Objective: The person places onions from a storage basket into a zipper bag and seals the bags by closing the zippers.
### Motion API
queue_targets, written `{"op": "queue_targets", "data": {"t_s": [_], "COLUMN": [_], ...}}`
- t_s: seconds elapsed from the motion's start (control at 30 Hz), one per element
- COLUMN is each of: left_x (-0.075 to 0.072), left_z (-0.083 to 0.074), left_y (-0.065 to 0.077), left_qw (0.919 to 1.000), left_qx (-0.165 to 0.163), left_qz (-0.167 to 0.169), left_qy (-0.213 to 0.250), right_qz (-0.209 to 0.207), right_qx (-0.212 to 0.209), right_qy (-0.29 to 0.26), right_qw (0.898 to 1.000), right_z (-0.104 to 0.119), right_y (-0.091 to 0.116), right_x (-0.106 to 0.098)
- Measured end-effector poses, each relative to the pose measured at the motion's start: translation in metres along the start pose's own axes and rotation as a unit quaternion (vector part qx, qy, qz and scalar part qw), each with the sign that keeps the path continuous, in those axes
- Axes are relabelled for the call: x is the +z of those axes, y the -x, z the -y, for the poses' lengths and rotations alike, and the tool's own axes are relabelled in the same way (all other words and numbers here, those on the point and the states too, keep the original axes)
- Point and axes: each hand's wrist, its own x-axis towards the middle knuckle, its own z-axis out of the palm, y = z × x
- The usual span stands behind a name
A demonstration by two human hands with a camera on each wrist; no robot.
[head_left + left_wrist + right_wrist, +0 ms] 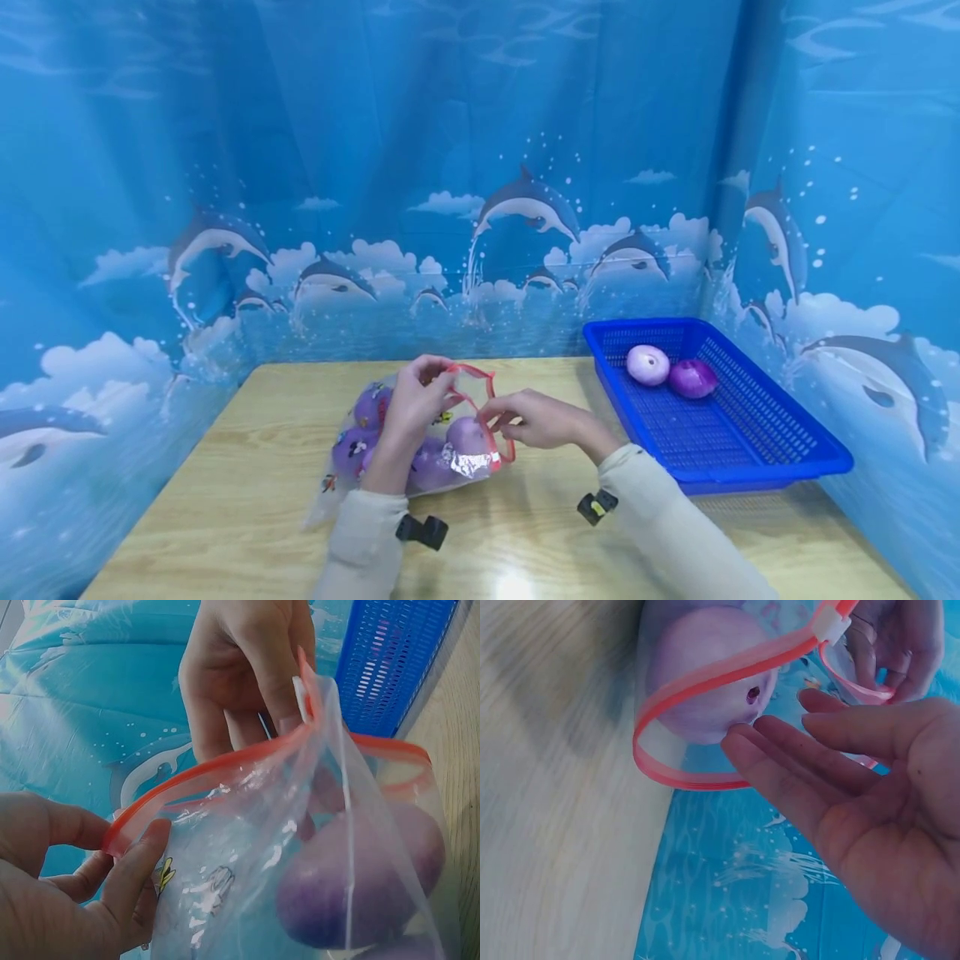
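Note:
A clear zip bag [195,862] with an orange-red zip edge, a white slider [830,625] and small cartoon prints lies on the table, holding several purple onions [467,433]. My left hand [411,404] pinches the zip edge between thumb and fingers at the mouth's far-left side. The mouth gapes. My right hand [546,419] is at the opposite side of the mouth, its fingers [787,776] fairly straight and reaching past the zip edge beside the nearest onion. In the right wrist view, nothing sits between that thumb and those fingers.
At the right stands a blue plastic basket [750,425] with two onions in it, a pale one [648,365] and a darker purple one [693,379]. The wooden table [247,475] is bordered by a blue dolphin-print curtain [420,208] at the back and sides.

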Motion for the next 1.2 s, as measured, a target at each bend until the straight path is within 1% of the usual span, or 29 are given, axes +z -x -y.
{"op": "queue_targets", "data": {"t_s": [0.13, 0.3, 0.37, 0.47, 0.63, 0.77, 0.93, 1.0, 1.2], "left_x": [-0.001, 0.0, 0.0, 0.0, -0.001, -0.001, -0.002, -0.002, -0.002], "left_z": [-0.001, -0.002, -0.003, -0.003, -0.003, -0.003, -0.002, -0.002, -0.002], "left_y": [-0.001, -0.001, -0.001, -0.001, -0.001, -0.001, -0.001, -0.001, -0.001], "left_qw": [1.0, 1.0, 1.0, 1.0, 1.0, 0.9999, 1.0, 1.0, 0.9999], "left_qx": [0.002, 0.001, -0.001, -0.003, -0.006, -0.009, -0.007, -0.005, -0.004], "left_qz": [-0.001, 0.0, 0.0, -0.001, -0.002, -0.004, -0.002, -0.001, 0.0], "left_qy": [-0.003, 0.001, 0.005, 0.006, 0.002, -0.002, 0.002, 0.004, 0.01], "right_qz": [-0.003, -0.013, -0.02, -0.034, -0.069, -0.093, -0.107, -0.109, -0.125], "right_qx": [-0.009, -0.007, 0.005, 0.021, 0.068, 0.099, 0.141, 0.151, 0.18], "right_qy": [-0.016, -0.031, -0.04, -0.036, -0.016, 0.015, 0.039, 0.038, 0.063], "right_qw": [1.0, 0.999, 0.999, 0.999, 0.995, 0.991, 0.983, 0.982, 0.974], "right_z": [-0.001, 0.002, 0.003, -0.002, -0.015, -0.028, -0.045, -0.053, -0.081], "right_y": [0.005, 0.014, 0.019, 0.028, 0.041, 0.052, 0.068, 0.074, 0.094], "right_x": [-0.009, -0.028, -0.037, -0.051, -0.074, -0.09, -0.109, -0.116, -0.133]}}
